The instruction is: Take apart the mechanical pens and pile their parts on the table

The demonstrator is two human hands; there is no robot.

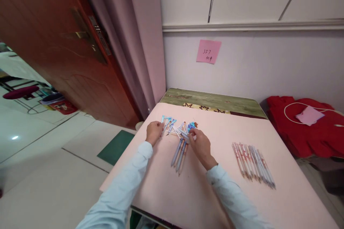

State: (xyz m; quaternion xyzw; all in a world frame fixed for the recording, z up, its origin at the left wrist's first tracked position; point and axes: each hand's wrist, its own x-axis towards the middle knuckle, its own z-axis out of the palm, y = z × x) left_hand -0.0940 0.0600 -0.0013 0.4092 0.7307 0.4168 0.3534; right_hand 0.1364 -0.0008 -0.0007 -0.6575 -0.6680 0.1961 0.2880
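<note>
From my remote place I look down through the head camera on a counter (212,196) with a pale pink surface, and both hands are working above its middle part. My left hand (155,131) has its fingers bent together just beside a loose group of bright blue pieces (168,121); I cannot tell if it grasps one of them, because the details are too small. My right hand (200,146) is pinched, thumb against fingers, on the end of a pale barrel (185,134), which lies across thin white sticks (176,132) between the two hands. Below this, a few pen barrels (179,155) in greyish blue and light orange lie side by side, with their points toward me. Just beyond the right fingertips there is a small heap of blue and brown bits (191,126). Well apart, on the right part of the counter, a row of pens (252,162) lies flat and close together, some with reddish marks and others greyish. At the far edge I see a green wood-patterned strip (209,98), and above it a pink note (209,51) is on the wall. To the right, outside the counter, is a red cloth (292,137).
</note>
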